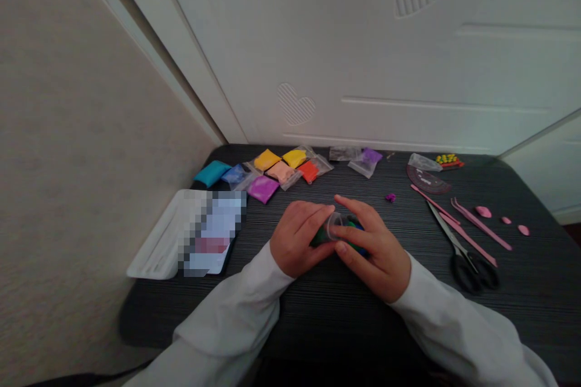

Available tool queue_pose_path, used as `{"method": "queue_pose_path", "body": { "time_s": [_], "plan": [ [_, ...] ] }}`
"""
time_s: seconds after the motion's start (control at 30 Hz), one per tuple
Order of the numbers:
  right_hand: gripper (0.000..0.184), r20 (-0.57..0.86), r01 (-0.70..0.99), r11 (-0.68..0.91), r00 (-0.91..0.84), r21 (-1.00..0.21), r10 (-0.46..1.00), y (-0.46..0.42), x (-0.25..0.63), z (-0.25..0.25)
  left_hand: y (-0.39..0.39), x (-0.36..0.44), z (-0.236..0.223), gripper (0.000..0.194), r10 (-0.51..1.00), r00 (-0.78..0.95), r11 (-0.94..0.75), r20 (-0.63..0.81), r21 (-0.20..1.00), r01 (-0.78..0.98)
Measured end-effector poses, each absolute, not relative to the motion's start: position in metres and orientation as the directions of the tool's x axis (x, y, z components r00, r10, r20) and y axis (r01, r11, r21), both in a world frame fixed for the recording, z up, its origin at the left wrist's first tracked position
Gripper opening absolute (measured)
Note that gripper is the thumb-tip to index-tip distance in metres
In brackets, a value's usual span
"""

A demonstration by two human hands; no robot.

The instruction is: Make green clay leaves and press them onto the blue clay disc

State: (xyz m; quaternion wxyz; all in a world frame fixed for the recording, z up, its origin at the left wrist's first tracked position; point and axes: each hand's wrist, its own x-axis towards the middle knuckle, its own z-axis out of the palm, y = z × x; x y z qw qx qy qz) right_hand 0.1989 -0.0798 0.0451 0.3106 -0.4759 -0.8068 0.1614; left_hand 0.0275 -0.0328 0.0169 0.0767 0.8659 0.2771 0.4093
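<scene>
Both my hands meet over the middle of the dark table. My left hand (299,239) is closed round one side of a small clear round plastic container (334,225), with something dark green showing under its fingers. My right hand (374,248) grips the other side, its index finger raised and its other fingertips on the container. Green and blue material (360,240) shows beneath the right fingers, mostly hidden. A small purple scrap (390,198) lies just beyond my right hand.
Coloured clay packets (267,160) lie along the back left, near a white tray (158,242) and a blurred phone (215,236). At right are scissors (460,248), pink tools (483,227), pink clay pieces (483,211) and a protractor (426,180). A white panelled door (385,60) stands behind.
</scene>
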Motion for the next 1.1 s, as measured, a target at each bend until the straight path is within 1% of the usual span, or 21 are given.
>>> {"method": "queue_pose_path", "body": {
  "time_s": [0.17, 0.33, 0.4, 0.43, 0.47, 0.53, 0.6, 0.63, 0.67, 0.73, 0.8, 0.9, 1.0, 1.1],
  "plan": [
    [0.025, 0.328, 0.643, 0.476, -0.345, -0.6, 0.88, -0.077, 0.198, 0.045, -0.033, 0.028, 0.015, 0.046, 0.563, 0.516, -0.822, 0.646, 0.374, 0.429],
    [0.024, 0.328, 0.582, 0.457, -0.32, -0.673, 0.889, -0.075, 0.2, 0.042, -0.033, 0.029, 0.013, 0.054, 0.535, 0.526, -0.838, 0.662, 0.335, 0.431],
    [0.024, 0.318, 0.546, 0.431, -0.293, -0.719, 0.902, -0.075, 0.202, 0.043, -0.033, 0.029, 0.014, 0.058, 0.578, 0.5, -0.809, 0.645, 0.371, 0.456],
    [0.024, 0.303, 0.527, 0.407, -0.275, -0.746, 0.912, -0.074, 0.203, 0.044, -0.032, 0.03, 0.015, 0.059, 0.618, 0.478, -0.781, 0.625, 0.415, 0.467],
    [0.024, 0.287, 0.505, 0.381, -0.256, -0.775, 0.923, -0.074, 0.205, 0.045, -0.032, 0.03, 0.016, 0.061, 0.667, 0.451, -0.742, 0.592, 0.479, 0.468],
    [0.024, 0.258, 0.45, 0.33, -0.215, -0.83, 0.942, -0.073, 0.209, 0.048, -0.031, 0.03, 0.018, 0.065, 0.786, 0.4, -0.614, 0.471, 0.668, 0.42],
    [0.024, 0.255, 0.39, 0.305, -0.176, -0.869, 0.951, -0.073, 0.213, 0.049, -0.031, 0.03, 0.019, 0.063, 0.878, 0.392, -0.397, 0.274, 0.874, 0.279],
    [0.024, 0.259, 0.367, 0.3, -0.158, -0.88, 0.953, -0.073, 0.215, 0.049, -0.031, 0.031, 0.02, 0.058, 0.893, 0.42, -0.257, 0.16, 0.948, 0.186],
    [0.025, 0.265, 0.351, 0.299, -0.143, -0.887, 0.954, -0.073, 0.216, 0.049, -0.031, 0.032, 0.021, 0.05, 0.884, 0.464, -0.11, 0.052, 0.989, 0.1],
    [0.025, 0.275, 0.341, 0.3, -0.122, -0.891, 0.954, -0.074, 0.218, 0.048, -0.032, 0.033, 0.023, 0.036, 0.831, 0.547, 0.133, -0.101, 0.991, -0.019],
    [0.025, 0.28, 0.353, 0.303, -0.117, -0.885, 0.953, -0.075, 0.218, 0.047, -0.033, 0.035, 0.025, 0.029, 0.798, 0.577, 0.26, -0.171, 0.963, -0.074],
    [0.024, 0.295, 0.393, 0.325, -0.137, -0.86, 0.946, -0.076, 0.218, 0.046, -0.035, 0.037, 0.028, 0.026, 0.809, 0.553, 0.305, -0.198, 0.946, -0.107],
    [0.024, 0.305, 0.437, 0.353, -0.18, -0.827, 0.935, -0.074, 0.219, 0.046, -0.036, 0.036, 0.029, 0.024, 0.809, 0.55, 0.311, -0.205, 0.944, -0.105],
    [0.022, 0.297, 0.446, 0.362, -0.21, -0.819, 0.932, -0.073, 0.22, 0.048, -0.037, 0.036, 0.029, 0.021, 0.796, 0.566, 0.316, -0.214, 0.945, -0.088]
  ]
}}
